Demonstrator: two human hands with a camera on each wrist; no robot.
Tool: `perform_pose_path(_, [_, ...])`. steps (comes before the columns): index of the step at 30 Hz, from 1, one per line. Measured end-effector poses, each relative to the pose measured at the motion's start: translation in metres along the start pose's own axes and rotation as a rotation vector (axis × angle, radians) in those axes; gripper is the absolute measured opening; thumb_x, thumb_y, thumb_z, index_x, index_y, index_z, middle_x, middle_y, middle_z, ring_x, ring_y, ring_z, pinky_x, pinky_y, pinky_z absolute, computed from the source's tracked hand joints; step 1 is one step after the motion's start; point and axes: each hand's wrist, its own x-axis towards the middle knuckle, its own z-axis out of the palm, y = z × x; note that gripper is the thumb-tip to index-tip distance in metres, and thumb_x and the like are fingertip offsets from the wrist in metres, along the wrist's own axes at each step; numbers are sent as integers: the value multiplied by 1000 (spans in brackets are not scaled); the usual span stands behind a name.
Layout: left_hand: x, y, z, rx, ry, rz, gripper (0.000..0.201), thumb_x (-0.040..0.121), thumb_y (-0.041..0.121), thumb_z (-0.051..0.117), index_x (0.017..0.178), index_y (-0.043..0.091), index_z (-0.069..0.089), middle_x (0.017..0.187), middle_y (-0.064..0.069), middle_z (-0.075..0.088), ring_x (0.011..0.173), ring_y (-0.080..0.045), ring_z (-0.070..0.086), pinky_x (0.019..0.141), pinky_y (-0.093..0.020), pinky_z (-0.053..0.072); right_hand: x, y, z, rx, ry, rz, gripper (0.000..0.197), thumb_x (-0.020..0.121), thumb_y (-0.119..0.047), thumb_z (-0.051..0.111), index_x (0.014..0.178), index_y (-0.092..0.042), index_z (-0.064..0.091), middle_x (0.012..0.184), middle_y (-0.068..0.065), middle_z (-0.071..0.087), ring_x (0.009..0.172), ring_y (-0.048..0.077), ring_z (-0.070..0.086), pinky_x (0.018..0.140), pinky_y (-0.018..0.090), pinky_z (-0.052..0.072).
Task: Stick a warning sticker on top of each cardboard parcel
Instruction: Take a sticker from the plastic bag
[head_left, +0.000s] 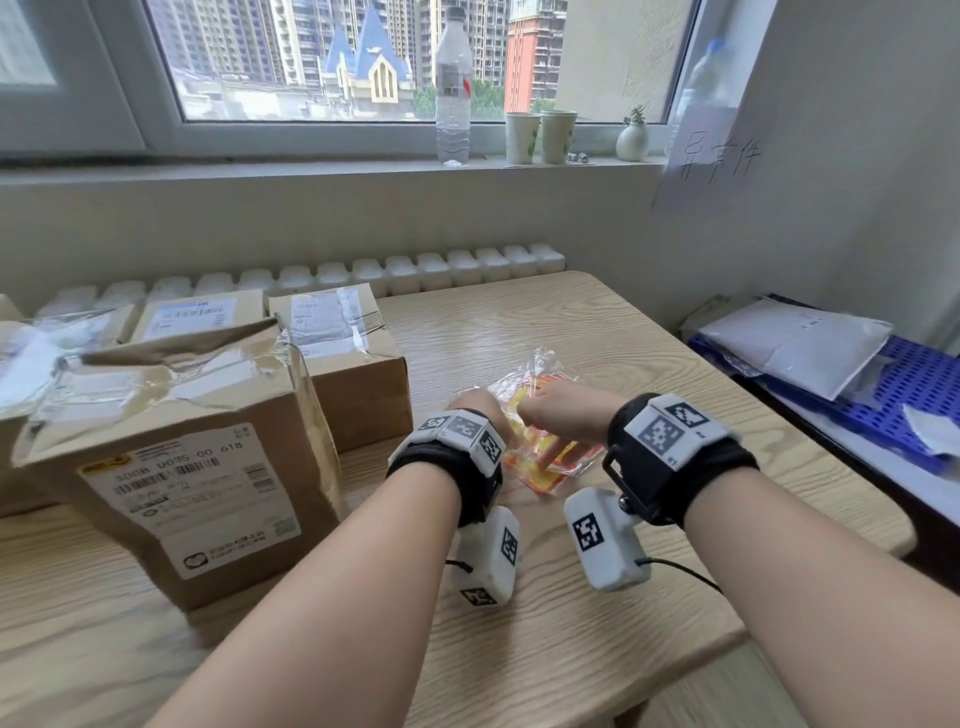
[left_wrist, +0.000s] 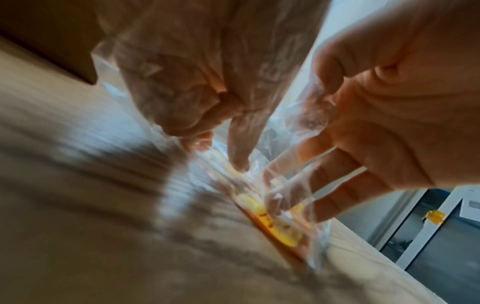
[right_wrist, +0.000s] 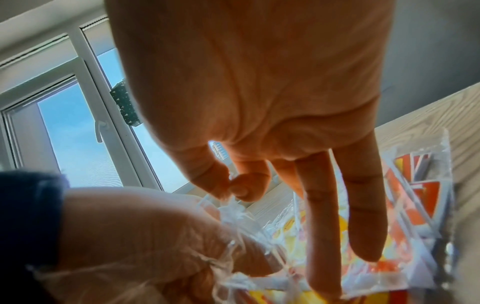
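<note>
A clear plastic bag (head_left: 537, 371) of orange and yellow warning stickers (head_left: 550, 470) lies on the wooden table (head_left: 623, 597). My left hand (head_left: 475, 408) is inside the bag, with the film over its curled fingers (left_wrist: 239, 156), which reach the stickers (left_wrist: 272, 220). Blur hides whether it pinches one. My right hand (head_left: 558, 415) pinches the bag's edge between thumb and index finger (right_wrist: 241, 189). Its other fingers lie straight on the bag (right_wrist: 428, 236). A torn, taped cardboard parcel (head_left: 182, 441) stands to the left, with two more parcels (head_left: 343, 353) (head_left: 197, 312) behind it.
Another parcel (head_left: 21, 374) sits at the far left edge. A blue crate (head_left: 914, 384) with white mail bags (head_left: 795, 343) stands right of the table. A water bottle (head_left: 453, 88), two paper cups (head_left: 540, 136) and a small vase (head_left: 632, 137) stand on the windowsill.
</note>
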Motion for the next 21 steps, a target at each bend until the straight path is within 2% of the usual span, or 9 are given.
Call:
perform_pose_path(2, [0,0,0,-18,-1,-13,18,83,24,70,77,11,59,75,-4,59,76,-22,56,62,-27,43,0,-1,0,-32,-2,-7,13,87,-19,40,77,-13,46,71,4,48,79,27,75,63,32,48])
perform_pose_path(4, [-1,0,-1,-20,4,0,21,81,22,70,69,12,56,69,-3,56,69,-21,54,57,-27,41,1,-1,0,-62,0,-14,16,86,-22,40,75,-14,46,69,3,49,78,26,75,64,32,48])
perform_pose_path(6, [-3,2,-2,-9,29,16,17,83,21,66,72,10,59,72,-4,58,66,-20,53,55,-27,40,0,0,0,-70,9,-27,18,87,-24,40,73,-14,46,69,3,49,78,25,75,65,32,49])
perform_pose_path(9, [-6,2,-2,-111,117,25,9,82,17,62,86,11,67,93,-9,69,83,-25,63,65,-28,45,-3,1,1,-62,37,-52,28,92,-33,40,80,-11,51,81,6,53,80,24,75,66,33,52])
perform_pose_path(12, [-14,1,-7,-185,149,8,10,82,16,60,86,11,67,98,-10,71,95,-27,66,66,-27,44,-9,1,-1,-115,121,-74,42,92,-42,42,91,-5,60,96,10,67,83,25,73,77,39,58])
perform_pose_path(15, [-26,3,-16,-272,137,10,16,84,17,61,92,6,70,100,-12,71,98,-27,67,69,-29,48,-15,2,-4,-237,248,-114,29,88,-33,49,79,-7,60,86,11,69,82,24,70,67,33,53])
perform_pose_path(18, [-36,2,-23,-350,72,0,11,85,16,61,82,6,65,83,-11,67,76,-25,65,68,-30,51,-21,1,-5,-289,366,-161,26,84,-35,55,68,-15,52,77,6,63,74,23,60,56,28,41])
perform_pose_path(19, [-41,1,-27,-427,55,-3,11,85,15,60,78,7,62,82,-11,67,73,-25,65,68,-30,52,-23,0,-4,-289,401,-189,27,83,-39,57,69,-17,51,78,3,62,76,23,58,57,28,40])
perform_pose_path(21, [-53,3,-34,-556,51,-11,14,90,16,58,83,5,61,97,-14,69,89,-28,69,77,-33,55,-29,-2,-3,-251,398,-227,36,76,-52,62,84,-18,54,87,0,62,84,20,58,66,32,44])
